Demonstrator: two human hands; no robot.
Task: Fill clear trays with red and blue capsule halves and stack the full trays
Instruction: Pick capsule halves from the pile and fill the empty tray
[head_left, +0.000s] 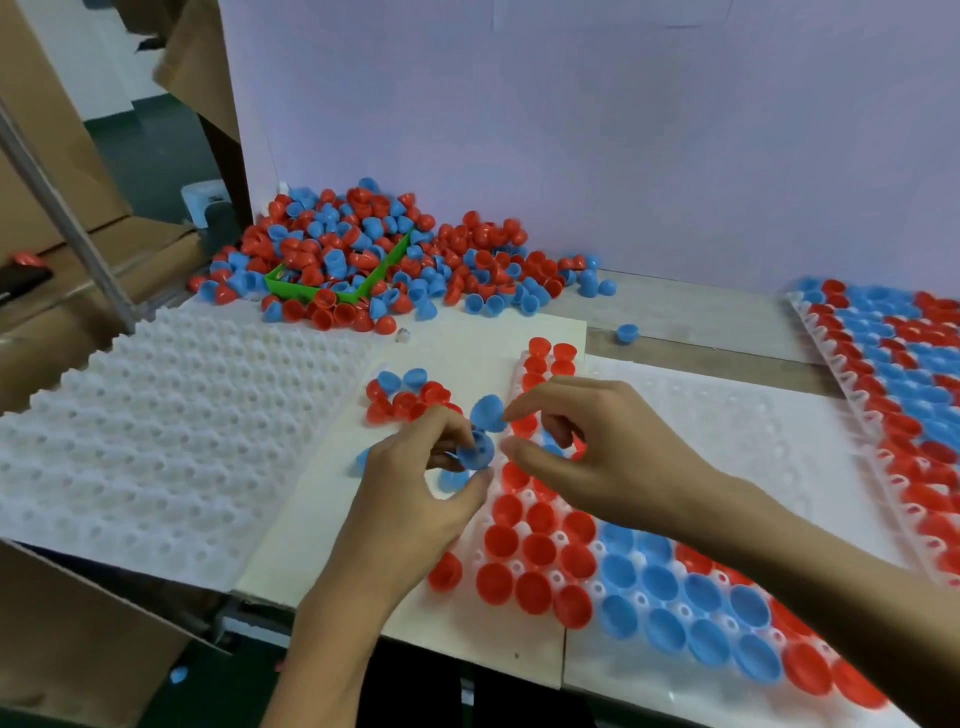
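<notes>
A clear tray (779, 447) lies in front of me, its near rows holding red and blue capsule halves. My left hand (415, 499) pinches a blue capsule half (478, 451) just left of the tray's edge. A second blue half (488, 413) sits right above it, at the fingertips of my right hand (587, 447), whose fingers are curled over the tray; whether they grip that half I cannot tell. A small heap of red and blue halves (410, 396) lies on the board beside my left hand. A big pile of halves (374, 254) rests at the back.
A stack of empty white trays (156, 431) sits on the left. A filled tray (893, 374) lies at the far right. A green bin (337, 291) is buried in the pile. One loose blue half (627, 332) lies on the table. Cardboard boxes stand at left.
</notes>
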